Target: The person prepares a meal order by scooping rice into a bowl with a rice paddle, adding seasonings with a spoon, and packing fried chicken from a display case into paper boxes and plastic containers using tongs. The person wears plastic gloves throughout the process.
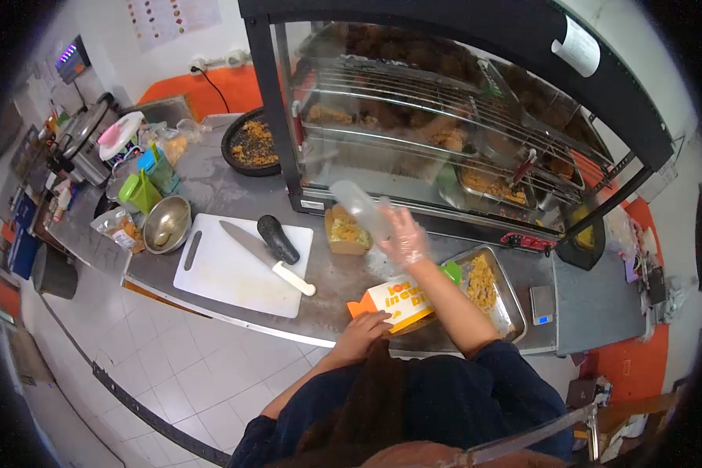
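Note:
My right hand (404,238), in a clear plastic glove, is raised near the glass warmer and closed on a long translucent plastic piece with a rounded end (356,204). Just below and left of that piece, a brown paper tray (352,248) of crumbly food stands on the counter. My left hand (366,327) is bare, its fingers curled over the left end of a white, orange and yellow printed carton (402,303). Under my right forearm a metal tray (509,306) holds orange crumbs, with a bright green thing (451,271) at its left edge.
A white cutting board (218,269) bears a knife (253,248) and a dark oblong object (278,239). The glass food warmer (382,168) spans the back. A metal bowl (167,225) stands left, a black round pan (249,144) behind, a small scale (540,304) right.

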Tool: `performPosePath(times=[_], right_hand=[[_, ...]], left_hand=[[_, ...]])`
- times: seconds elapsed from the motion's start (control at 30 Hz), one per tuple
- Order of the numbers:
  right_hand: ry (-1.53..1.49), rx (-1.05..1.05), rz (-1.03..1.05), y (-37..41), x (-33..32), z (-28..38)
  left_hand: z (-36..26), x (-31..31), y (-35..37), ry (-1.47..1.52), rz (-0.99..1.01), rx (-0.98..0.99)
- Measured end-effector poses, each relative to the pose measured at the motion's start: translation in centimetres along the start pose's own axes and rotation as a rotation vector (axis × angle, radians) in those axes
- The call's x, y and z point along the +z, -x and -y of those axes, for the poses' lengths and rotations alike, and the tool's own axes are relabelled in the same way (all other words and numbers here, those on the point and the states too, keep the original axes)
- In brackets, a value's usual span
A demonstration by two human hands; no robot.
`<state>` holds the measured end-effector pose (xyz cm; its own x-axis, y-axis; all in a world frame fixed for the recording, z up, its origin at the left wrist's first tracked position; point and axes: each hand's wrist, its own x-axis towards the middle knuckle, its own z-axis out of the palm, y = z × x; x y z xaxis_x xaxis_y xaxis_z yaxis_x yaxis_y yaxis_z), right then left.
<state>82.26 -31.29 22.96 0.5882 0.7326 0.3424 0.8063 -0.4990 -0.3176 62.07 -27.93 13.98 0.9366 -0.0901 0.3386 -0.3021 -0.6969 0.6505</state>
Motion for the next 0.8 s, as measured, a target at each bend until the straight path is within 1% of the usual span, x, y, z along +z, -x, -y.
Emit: performPosePath(times=[0.03,0.1,0.13,0.17,0.2,0.27,0.3,0.33,0.37,0.4,0.43,0.47,0.53,0.57,0.6,0.63,0.67,0.7,0.73,0.77,0.8], right_hand=[[-0.045,-0.045,-0.242,1.1,1.2,-2.0],[-0.473,0.077,-0.529,3.7,1.7,-5.9],[-0.681,0.265,-0.59,6.0,-0.5,-6.2],[-0.46,0.443,-0.636,8.9,-1.8,-8.8],[-0.438,0.703,-0.632,11.2,-5.1,-8.8],[-1.205,0.908,-1.018,17.0,-6.0,-16.3],[-1.222,0.93,-1.01,21.1,-6.2,-21.5],[-1.245,0.946,-1.011,24.7,-6.4,-25.1],[-1.234,0.955,-1.06,26.2,-6.9,-26.1],[-1.149,1.108,-1.147,27.0,-7.5,-27.3],[-1.062,1.259,-1.226,28.0,-8.0,-28.5],[-1.06,1.258,-1.265,29.0,-8.0,-29.4],[-1.233,1.263,-1.196,30.8,-7.6,-31.6],[-1.307,1.305,-1.339,31.3,-7.1,-32.6],[-1.29,1.297,-1.363,31.2,-7.2,-32.1],[-1.271,1.297,-1.388,31.5,-7.6,-31.3],[-1.26,1.317,-1.43,33.1,-6.7,-32.2],[-1.115,1.227,-1.298,34.6,-5.0,-33.4],[-0.97,1.139,-1.16,35.6,-4.8,-33.0],[-0.958,1.158,-1.191,36.8,-4.9,-32.5],[-0.402,1.234,-0.762,36.1,-6.2,-29.9]], left_hand=[[0.2,0.0,0.0,-0.001,-0.022,0.016],[0.5,-0.4,-0.2,0.003,-0.028,0.041],[0.3,-0.6,-0.4,0.005,-0.094,0.022],[0.1,-0.7,-0.6,0.009,-0.159,0.003],[-0.2,-1.1,-0.9,0.024,-0.141,0.013],[-1.2,-2.2,-1.3,-0.026,-0.292,-0.1],[-2.0,-2.7,-1.5,-0.004,-0.258,-0.081],[-2.7,-3.4,-2.0,-0.08,-0.32,-0.133],[-2.9,-3.8,-2.7,-0.162,-0.388,-0.178],[-2.8,-3.7,-3.2,-0.156,-0.366,-0.143],[-2.7,-3.4,-3.5,-0.114,-0.453,-0.129],[-2.7,-3.1,-3.9,-0.07,-0.543,-0.116],[-3.7,-3.1,-5.4,-0.052,-0.547,-0.066],[-4.4,-3.2,-6.0,-0.09,-0.535,-0.037],[-5.0,-2.9,-6.6,-0.126,-0.518,-0.007],[-5.4,-2.3,-7.2,-0.085,-0.531,-0.002],[-6.0,-1.8,-7.7,-0.073,-0.495,0.018],[-6.7,-1.4,-8.2,-0.069,-0.508,0.028],[-7.2,-0.9,-8.8,-0.063,-0.524,0.038],[-7.5,-0.2,-9.1,-0.05,-0.497,0.056],[-7.7,0.3,-9.2,-0.058,-0.488,0.052]])
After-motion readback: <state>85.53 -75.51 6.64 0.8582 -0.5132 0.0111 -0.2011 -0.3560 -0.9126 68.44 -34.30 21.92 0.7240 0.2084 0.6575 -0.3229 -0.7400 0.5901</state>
